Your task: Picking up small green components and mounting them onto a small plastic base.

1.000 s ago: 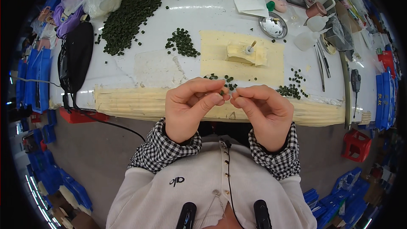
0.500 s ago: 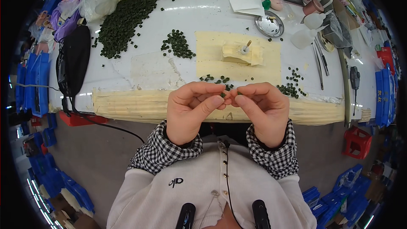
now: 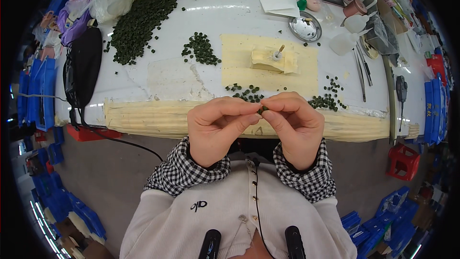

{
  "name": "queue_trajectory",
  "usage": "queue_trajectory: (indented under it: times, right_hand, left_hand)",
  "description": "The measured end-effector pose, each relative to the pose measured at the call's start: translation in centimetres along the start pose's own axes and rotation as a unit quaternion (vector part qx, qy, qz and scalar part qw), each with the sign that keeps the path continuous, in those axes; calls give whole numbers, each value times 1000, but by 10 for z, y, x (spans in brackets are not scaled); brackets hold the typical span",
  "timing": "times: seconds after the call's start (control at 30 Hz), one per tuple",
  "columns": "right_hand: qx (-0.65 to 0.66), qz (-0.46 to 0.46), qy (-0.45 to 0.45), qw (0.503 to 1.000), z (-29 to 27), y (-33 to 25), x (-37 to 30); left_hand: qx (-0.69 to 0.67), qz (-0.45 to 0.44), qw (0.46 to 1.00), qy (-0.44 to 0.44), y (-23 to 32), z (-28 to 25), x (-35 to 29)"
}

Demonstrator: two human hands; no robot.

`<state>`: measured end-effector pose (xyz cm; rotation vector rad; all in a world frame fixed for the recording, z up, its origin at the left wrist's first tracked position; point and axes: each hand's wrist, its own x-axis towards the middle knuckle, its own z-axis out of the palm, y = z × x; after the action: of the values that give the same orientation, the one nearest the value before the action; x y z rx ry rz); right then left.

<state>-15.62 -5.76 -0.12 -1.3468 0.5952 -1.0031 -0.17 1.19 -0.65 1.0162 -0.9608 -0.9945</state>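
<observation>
At the table's near edge my left hand (image 3: 213,127) and my right hand (image 3: 298,123) meet fingertip to fingertip, both in a pinch. Between the tips shows a small dark green piece (image 3: 262,110), mostly covered by fingers; whether it is one piece or two pressed together I cannot tell. Just beyond my left fingers lies a loose group of green pieces (image 3: 247,94). Another small group of green pieces (image 3: 327,101) is to the right of my right hand.
A big heap of green pieces (image 3: 139,24) spreads at the far left, with a smaller pile (image 3: 201,49) nearer the middle. A taped block (image 3: 268,61) with an upright pin stands ahead. Tweezers (image 3: 359,74), a metal dish (image 3: 304,28) and squeeze bottles (image 3: 342,43) sit at right.
My hands have closed together. Green bits showed at each hand's fingertips, slightly apart; now the fingertips meet around one spot. My right hand has shifted a little left.
</observation>
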Motion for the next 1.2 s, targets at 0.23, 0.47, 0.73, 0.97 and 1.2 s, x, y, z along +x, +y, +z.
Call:
queue_trajectory:
  times: [0.23,0.47,0.73,0.97,1.2]
  right_hand:
    - [-76,-64,8,995,2,2,-4]
    - [-189,-155,0,970,5,0,-4]
    - [-178,-153,-60,970,-3,-3,0]
    - [-167,-146,-62,973,-1,-4,0]
    - [-151,-136,-55,978,-1,-3,1]
  left_hand:
    - [-19,-3,1000,13,1,1,0]
    - [-89,-80,992,33,8,3,-1]
    - [-14,-18,999,-22,8,-6,2]
    - [-65,-65,996,0,10,-6,5]
    - [45,30,999,-8,8,-7,7]
